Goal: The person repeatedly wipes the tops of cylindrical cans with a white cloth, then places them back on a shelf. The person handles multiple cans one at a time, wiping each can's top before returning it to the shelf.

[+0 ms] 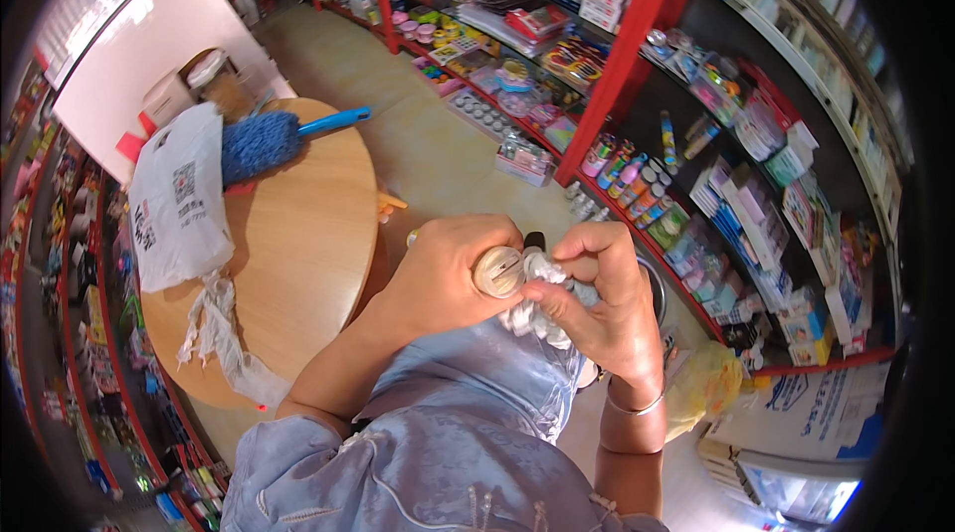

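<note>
My left hand (pixel 440 275) is wrapped around a small cylindrical object (pixel 499 272). Its round, pale end faces up and has a dark slot-like mark; the rest is hidden in my fist. Beside it, my right hand (pixel 615 301) pinches a bunched white cloth (pixel 548 271) between thumb and fingers. The cloth's crumpled folds hang below both hands and press against the cylinder's side. Both hands are held in front of my body, above my lap.
On the left, a round wooden table (pixel 313 234) carries a white plastic bag (pixel 183 204) with print and a blue duster (pixel 261 144). Red-framed shelves (pixel 623 69) of goods curve along the right. A yellow plastic bag (pixel 705 386) sits low at right.
</note>
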Demonstrator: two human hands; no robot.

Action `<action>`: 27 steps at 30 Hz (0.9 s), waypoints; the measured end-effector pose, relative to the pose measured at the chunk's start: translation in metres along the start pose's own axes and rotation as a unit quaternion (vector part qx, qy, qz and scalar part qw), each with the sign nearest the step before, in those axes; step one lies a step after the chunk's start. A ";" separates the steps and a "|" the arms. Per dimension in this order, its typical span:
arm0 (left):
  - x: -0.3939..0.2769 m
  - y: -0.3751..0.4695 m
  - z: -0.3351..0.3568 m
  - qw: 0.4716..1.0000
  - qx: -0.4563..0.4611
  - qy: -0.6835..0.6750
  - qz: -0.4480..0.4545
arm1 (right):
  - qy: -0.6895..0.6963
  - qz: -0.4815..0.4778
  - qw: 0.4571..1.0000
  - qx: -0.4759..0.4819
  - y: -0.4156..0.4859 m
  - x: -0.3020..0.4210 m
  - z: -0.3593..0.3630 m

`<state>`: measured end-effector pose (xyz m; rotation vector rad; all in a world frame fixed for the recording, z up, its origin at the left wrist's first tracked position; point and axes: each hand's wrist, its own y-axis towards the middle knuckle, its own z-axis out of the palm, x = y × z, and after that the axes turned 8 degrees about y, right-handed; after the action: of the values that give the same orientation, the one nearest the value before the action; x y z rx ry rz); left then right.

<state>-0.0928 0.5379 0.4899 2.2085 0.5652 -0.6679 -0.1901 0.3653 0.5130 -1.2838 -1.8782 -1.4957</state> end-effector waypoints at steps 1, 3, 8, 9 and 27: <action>-0.001 0.005 0.004 1.000 0.005 -0.002 0.015 | 0.004 -0.016 1.000 -0.009 -0.003 0.000 -0.004; -0.002 0.014 0.012 0.999 0.016 -0.008 0.043 | 0.015 -0.058 0.998 -0.030 -0.007 -0.001 -0.010; -0.002 0.034 0.020 0.992 0.059 0.013 0.109 | -0.006 -0.023 0.997 -0.073 -0.016 0.008 -0.019; -0.001 0.037 0.020 0.990 0.066 0.022 0.119 | -0.021 -0.027 0.996 -0.086 -0.017 0.010 -0.019; 0.006 0.051 0.024 0.990 0.060 0.035 0.123 | 0.065 0.016 0.985 -0.158 -0.014 -0.007 -0.002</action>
<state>-0.0662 0.4892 0.4992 2.3712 0.2867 -0.5084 -0.1984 0.3603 0.5007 -1.3055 -1.5762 -1.8687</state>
